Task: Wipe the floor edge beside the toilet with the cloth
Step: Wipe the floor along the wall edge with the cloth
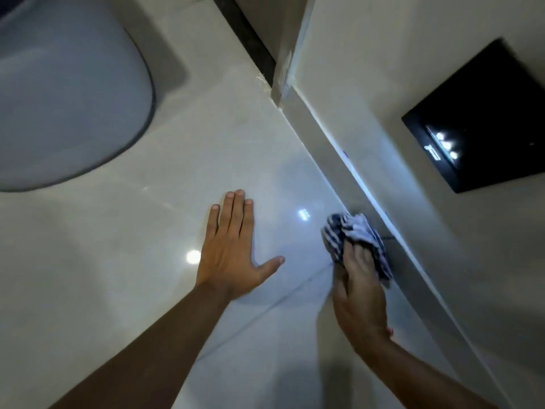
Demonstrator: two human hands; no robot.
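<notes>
A crumpled blue-and-white striped cloth point(354, 234) is pressed against the floor edge point(324, 172), where the glossy pale floor tiles meet the grey skirting. My right hand point(361, 293) grips the cloth from behind, fingers over it. My left hand point(231, 255) lies flat on the floor tiles to the left of the cloth, fingers spread, holding nothing. The white toilet point(65, 93) fills the upper left, well away from both hands.
The grey skirting point(312, 125) runs diagonally from upper middle to lower right below a pale wall point(413, 69). A glossy black square panel point(483, 119) is set in the wall at right. A dark strip point(244, 33) borders the floor at top.
</notes>
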